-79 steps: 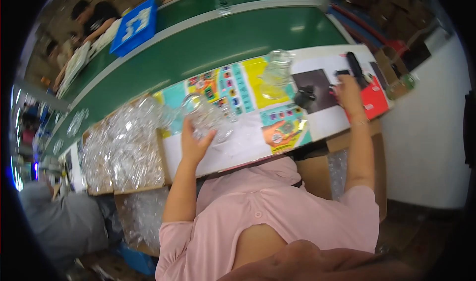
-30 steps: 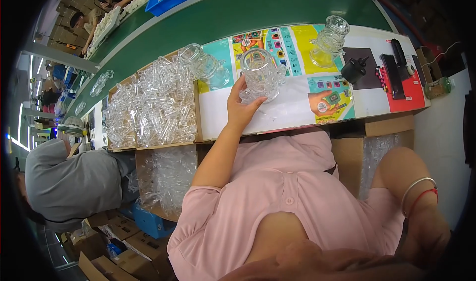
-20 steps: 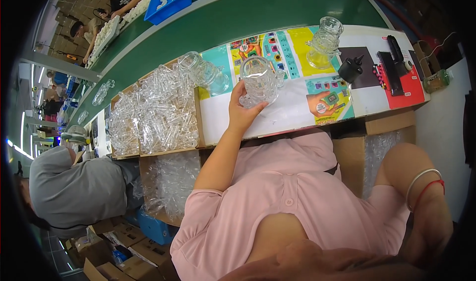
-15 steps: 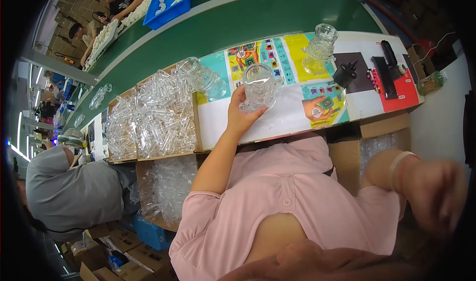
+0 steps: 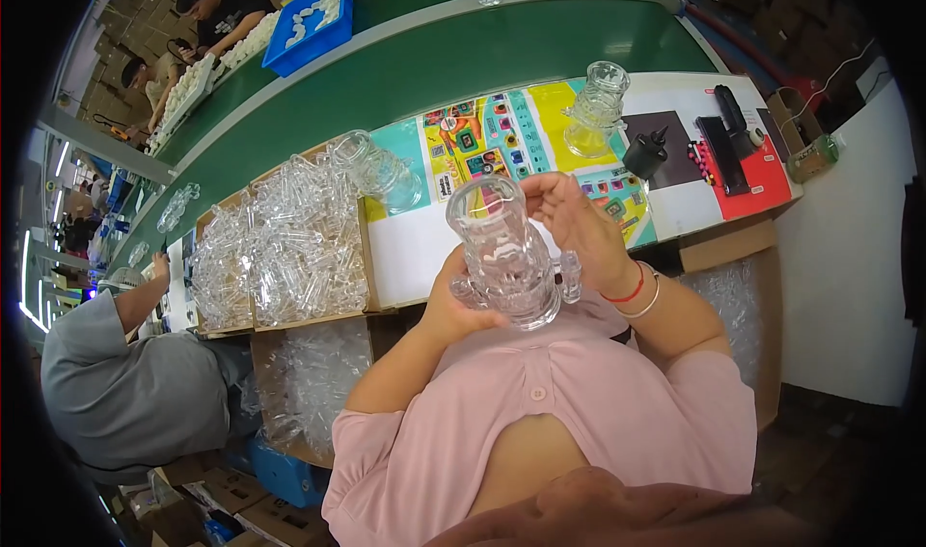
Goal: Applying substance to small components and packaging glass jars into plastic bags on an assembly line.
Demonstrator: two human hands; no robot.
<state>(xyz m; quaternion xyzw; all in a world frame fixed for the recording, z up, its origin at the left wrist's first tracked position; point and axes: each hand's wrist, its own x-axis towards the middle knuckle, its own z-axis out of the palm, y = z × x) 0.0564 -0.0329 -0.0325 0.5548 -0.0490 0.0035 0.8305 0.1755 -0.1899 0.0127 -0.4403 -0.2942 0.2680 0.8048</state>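
Note:
A clear glass vessel [image 5: 506, 258], shaped with a wide round mouth and stubby projections at its sides, is tilted in front of my chest. My left hand [image 5: 453, 301] is wrapped around its lower left side and carries it. On the vessel's far right side, my right hand [image 5: 584, 229] has its fingers raised and partly bent beside the rim. I cannot tell whether they touch the glass, and nothing shows between them. Two similar clear glass vessels stand on the table, one on the left [image 5: 378, 171] and one farther right [image 5: 596, 108].
Open cartons of small clear glass pieces [image 5: 309, 238] stand left of the printed sheets [image 5: 482, 137]. A dark dropper bottle [image 5: 644, 151] and a black case [image 5: 721, 151] lie right. Beyond are a green work surface [image 5: 415, 74] and a blue tray [image 5: 309, 26]. A person in grey [image 5: 145, 383] sits left.
My left hand has brought the glass vessel down, closer to my chest. My right hand has come in from the far right to the vessel's side.

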